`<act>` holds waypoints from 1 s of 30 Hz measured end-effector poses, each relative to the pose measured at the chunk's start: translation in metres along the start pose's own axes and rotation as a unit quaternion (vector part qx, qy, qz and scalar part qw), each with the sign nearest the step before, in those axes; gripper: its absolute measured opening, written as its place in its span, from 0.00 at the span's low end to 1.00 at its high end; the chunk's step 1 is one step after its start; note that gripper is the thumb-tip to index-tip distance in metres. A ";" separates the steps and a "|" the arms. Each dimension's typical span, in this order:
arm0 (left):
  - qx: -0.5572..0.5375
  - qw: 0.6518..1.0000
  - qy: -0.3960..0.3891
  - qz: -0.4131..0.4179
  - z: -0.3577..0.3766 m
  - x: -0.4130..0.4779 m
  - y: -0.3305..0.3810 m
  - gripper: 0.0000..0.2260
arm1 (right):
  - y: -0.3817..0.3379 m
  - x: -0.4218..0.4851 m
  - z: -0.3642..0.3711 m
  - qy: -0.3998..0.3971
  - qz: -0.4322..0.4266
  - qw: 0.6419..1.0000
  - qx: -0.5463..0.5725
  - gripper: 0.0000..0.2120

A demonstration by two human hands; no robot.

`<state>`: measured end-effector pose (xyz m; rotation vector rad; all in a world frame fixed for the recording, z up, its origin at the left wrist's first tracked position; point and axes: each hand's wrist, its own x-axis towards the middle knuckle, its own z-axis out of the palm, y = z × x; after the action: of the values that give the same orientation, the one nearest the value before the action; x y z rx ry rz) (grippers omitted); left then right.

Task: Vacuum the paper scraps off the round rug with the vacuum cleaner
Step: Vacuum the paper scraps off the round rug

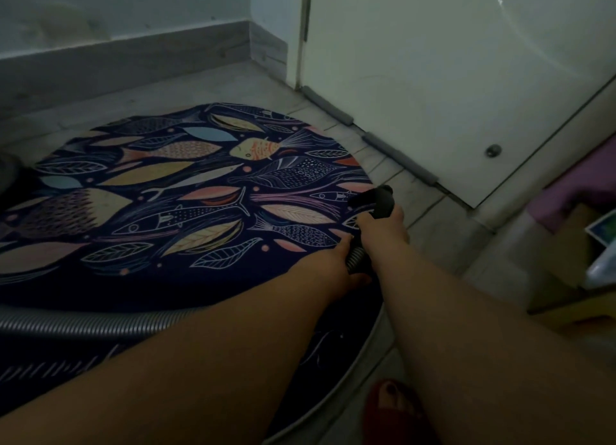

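Observation:
A round dark rug [173,191] printed with fish and leaves covers the floor in front of me. My right hand [383,227] is shut on the black handle end of the vacuum hose [373,201] at the rug's right edge. Just behind it, my left hand [340,264] grips the ribbed grey hose [358,256]. The hose runs on across the rug's near part to the left [83,324]. I see no paper scraps on the visible rug. The nozzle tip is dark and hard to make out.
A white door [433,61] with a grey draught strip [400,157] stands at the back right. Baseboard and wall run along the back left. Boxes and purple cloth [573,191] crowd the right side. A red slipper on a foot [396,408] shows at the bottom.

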<state>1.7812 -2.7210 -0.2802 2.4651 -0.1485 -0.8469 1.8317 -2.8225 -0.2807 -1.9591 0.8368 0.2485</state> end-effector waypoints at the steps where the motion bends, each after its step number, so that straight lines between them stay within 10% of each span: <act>1: 0.002 1.000 0.000 0.002 0.001 0.000 0.002 0.39 | 0.001 0.000 -0.003 0.002 0.002 1.000 0.005 0.36; 30: -0.096 0.983 0.050 -0.151 -0.007 -0.109 -0.108 0.38 | -0.007 -0.109 0.104 -0.165 -0.082 0.980 -0.069 0.37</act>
<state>1.6915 -2.5964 -0.2712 2.3728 0.3368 -0.8155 1.7720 -2.6842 -0.2768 -2.0296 0.4491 0.5284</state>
